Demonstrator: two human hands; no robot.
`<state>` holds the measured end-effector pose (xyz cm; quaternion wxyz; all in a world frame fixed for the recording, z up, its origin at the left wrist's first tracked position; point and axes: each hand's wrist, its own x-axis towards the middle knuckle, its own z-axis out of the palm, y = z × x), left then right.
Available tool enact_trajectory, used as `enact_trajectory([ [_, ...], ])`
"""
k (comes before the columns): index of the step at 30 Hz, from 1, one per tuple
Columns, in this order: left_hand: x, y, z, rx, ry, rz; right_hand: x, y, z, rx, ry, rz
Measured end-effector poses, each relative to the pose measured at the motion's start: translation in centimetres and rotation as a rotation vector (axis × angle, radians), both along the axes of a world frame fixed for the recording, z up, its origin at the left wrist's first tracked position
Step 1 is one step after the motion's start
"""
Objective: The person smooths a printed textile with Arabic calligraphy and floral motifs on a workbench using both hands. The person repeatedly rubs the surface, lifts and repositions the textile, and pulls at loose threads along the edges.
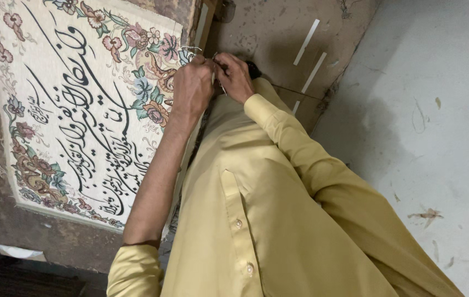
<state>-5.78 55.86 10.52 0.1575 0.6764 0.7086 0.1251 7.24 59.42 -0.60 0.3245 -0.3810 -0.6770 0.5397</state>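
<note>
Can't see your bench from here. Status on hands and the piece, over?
Left hand and right hand pinched together at the edge of the floral rug. Thin threads at the fingers. What's gripped is hidden. Nothing in the way.

The rug (80, 104) is cream, with black flowing script across its middle and a border of pink, blue, brown and green flowers. The shirt (267, 220) is plain mustard yellow with pale buttons. The floor (437, 137) is pale grey with brown specks.
</note>
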Motion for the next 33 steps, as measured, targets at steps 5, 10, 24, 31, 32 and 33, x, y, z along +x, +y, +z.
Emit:
enact_trajectory([
  [5,-0.2,-0.1,0.5,0.036,-0.058,0.018,0.0,0.2,-0.1,-0.127,0.008,0.0],
  [10,-0.2,0.3,1.3,0.037,-0.083,0.026,-0.1,0.3,0.3,-0.132,0.023,-0.02],
  [24,0.8,2.0,0.7,-0.024,0.089,0.026,0.0,0.7,0.4,-0.003,-0.066,-0.01],
  [31,0.7,0.8,0.8,0.027,0.055,-0.016,0.1,0.6,0.1,0.009,-0.104,-0.019],
  [32,0.7,0.8,0.7,0.004,0.031,-0.01,0.1,0.6,-0.1,0.024,-0.113,-0.027],
  [33,0.6,0.7,0.5,-0.015,0.004,-0.006,0.1,0.6,-0.1,0.065,-0.09,-0.032],
])
